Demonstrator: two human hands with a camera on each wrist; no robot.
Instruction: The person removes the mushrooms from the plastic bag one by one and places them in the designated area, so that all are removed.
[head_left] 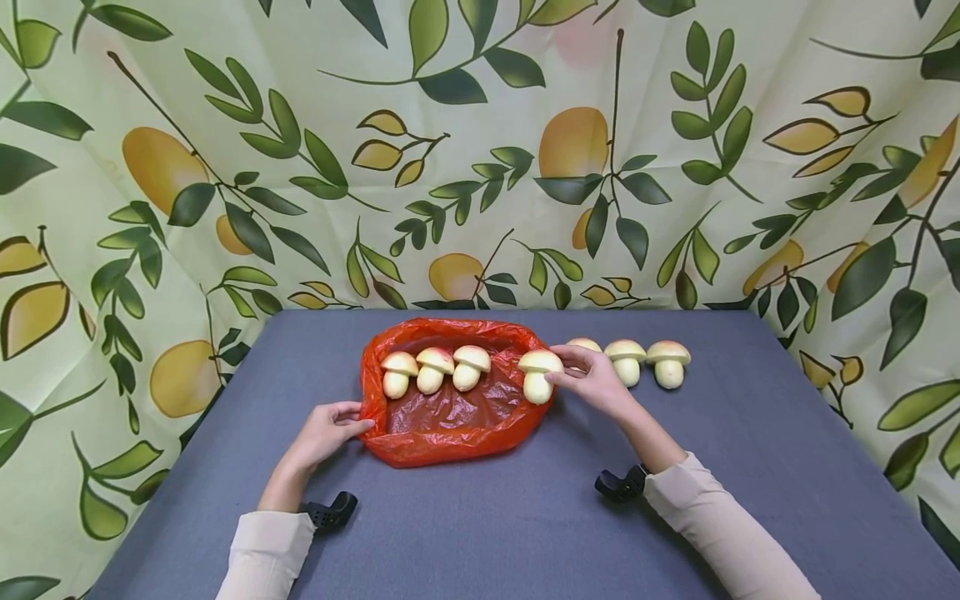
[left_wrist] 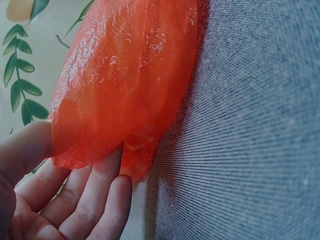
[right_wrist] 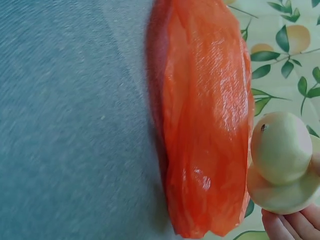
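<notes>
A red plastic bag (head_left: 450, 446) lies with its mouth spread wide on the table. Three toy mushrooms (head_left: 432, 371) with pale stems and reddish-yellow caps sit side by side inside, toward its left and back. At the bag's left rim, my left hand (head_left: 330, 431) pinches the thin plastic between thumb and fingers (left_wrist: 102, 185). My right hand (head_left: 596, 379) grips another mushroom (head_left: 538, 377) by its cap side, stem downward, over the right end of the bag. In the right wrist view this held mushroom (right_wrist: 281, 147) appears beside the bag's outer wall (right_wrist: 205, 120).
Right of the bag stand three more mushrooms (head_left: 667, 364) in a row, the nearest one partly hidden behind my right hand. A grey-blue cloth covers the table (head_left: 480, 533). Behind it hangs a curtain (head_left: 487, 125) printed with leaves and fruit.
</notes>
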